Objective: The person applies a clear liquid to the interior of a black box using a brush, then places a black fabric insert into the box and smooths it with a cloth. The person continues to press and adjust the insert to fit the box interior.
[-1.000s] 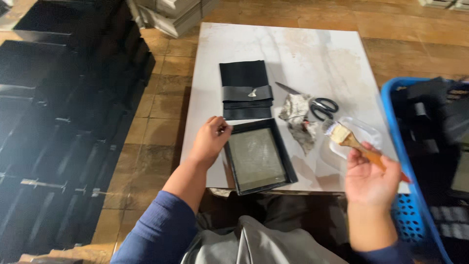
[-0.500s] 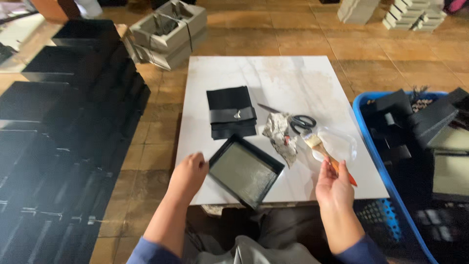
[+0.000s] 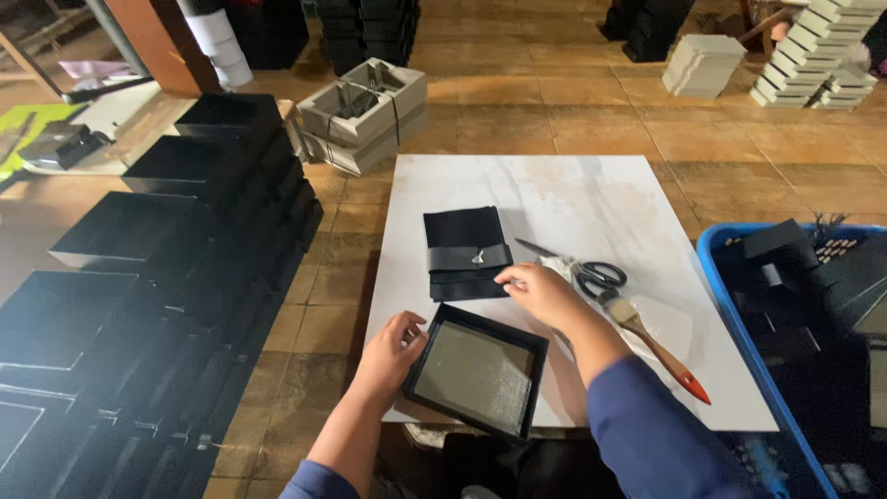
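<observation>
I am looking down on a white tabletop (image 3: 591, 194), streaked brown toward its far right, standing on a floor (image 3: 554, 83) of tan tiles. Flat black boxes (image 3: 139, 231) are stacked in rows to the left of it, two grey boxes (image 3: 365, 111) tied with cord sit beyond its far left corner, pale stacks (image 3: 804, 55) stand at the far right of the room, and a blue bin (image 3: 730, 305) of dark parts presses against its right edge.

My left hand (image 3: 393, 351) has its grip closed on the left rim of the tray (image 3: 476, 370), fingers curled over the edge. The tray sits at the near edge of the tabletop, left of centre, slightly overhanging. It is a shallow black rectangle, turned a little clockwise, its long axis running from near-left to far-right across the tabletop. Its floor looks dull grey and mottled, framed by a thin raised black wall.

My right hand (image 3: 536, 291) rests just beyond the tray's far right corner, fingers loosely together, fingertips touching the near right corner of the black pouch (image 3: 465, 251); it clamps nothing. The pouch lies near the middle, a grey band across it. Scissors (image 3: 587, 271) and a brush (image 3: 647, 337) with a wooden handle and red tip lie to the right, the handle pointing at the near right corner.
</observation>
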